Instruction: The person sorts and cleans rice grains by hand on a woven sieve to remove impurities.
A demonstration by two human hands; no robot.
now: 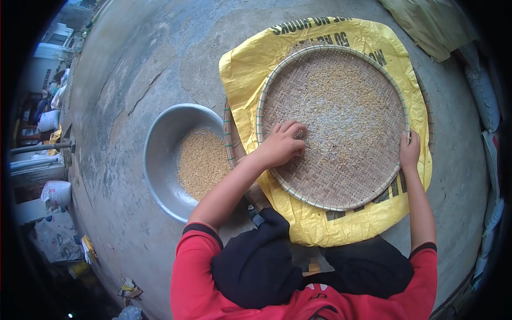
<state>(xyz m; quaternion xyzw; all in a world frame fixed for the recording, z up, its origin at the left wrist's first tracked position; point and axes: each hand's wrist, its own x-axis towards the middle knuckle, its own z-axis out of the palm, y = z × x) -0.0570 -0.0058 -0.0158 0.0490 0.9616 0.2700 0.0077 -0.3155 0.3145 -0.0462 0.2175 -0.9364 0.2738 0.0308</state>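
Note:
A round woven tray (pixel 320 184) lies on a yellow printed sack (pixel 242 69). Pale and golden grains (pixel 346 112) are spread over its upper and middle part. My left hand (pixel 288 141) is over the tray's left side with its fingers curled down at the weave; what they hold, if anything, is hidden. At the right rim, my right hand (pixel 409 152) grips the tray's edge. A metal basin (pixel 165 154) with a heap of golden grain (pixel 202 165) stands to the left, beside my left forearm.
Another woven rim (pixel 230 133) shows beneath the sack. Concrete floor (pixel 128 69) surrounds these things. Buckets and bags (pixel 56 192) line the far left; a folded sack (pixel 432 24) lies at the upper right, and filled sacks (pixel 482 96) stand along the right edge.

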